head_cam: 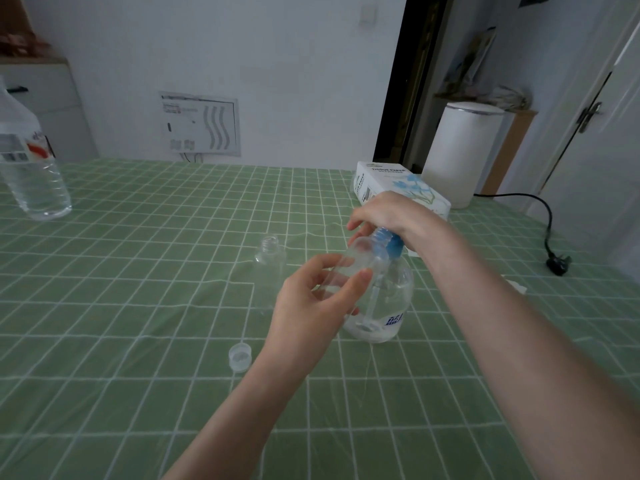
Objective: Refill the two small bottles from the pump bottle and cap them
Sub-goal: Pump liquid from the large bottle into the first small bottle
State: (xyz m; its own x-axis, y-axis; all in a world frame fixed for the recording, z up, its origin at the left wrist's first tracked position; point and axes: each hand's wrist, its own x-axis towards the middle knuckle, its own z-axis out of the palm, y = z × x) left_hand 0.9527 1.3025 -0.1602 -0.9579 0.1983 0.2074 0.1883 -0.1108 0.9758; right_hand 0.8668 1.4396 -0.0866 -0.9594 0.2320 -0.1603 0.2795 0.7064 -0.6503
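My left grip (311, 306) was curled round one small clear bottle (353, 268), thumb on the near side and fingers wrapped across the far side, holding it off the worktop (138, 237) and tilted. The bottle's upper end lay close against the blue pump head (391, 245). I could not tell whether the spout sat inside its mouth, since clear plastic overlapped clear plastic there.

My right grip (391, 213) came down from above onto the pump head, wrist bent and fingers folded over the top of it, so most of the blue part was hidden under my palm. The pump bottle (391, 306) itself stood upright on the green checked cloth covering the worktop, just right of my left grip, with a little clear liquid showing at its base and a blue label low on its side.

The second small bottle (270, 254) stood upright and uncapped on the cloth, to the left of my hands and apart from them. One clear cap (239, 356) lay nearer to me, beside my left forearm, open side up.

A large water bottle (31, 168) stood at the far left edge. A tissue box (398, 188) sat behind my right grip, and a black plug (557, 265) with its cord rested at the right.
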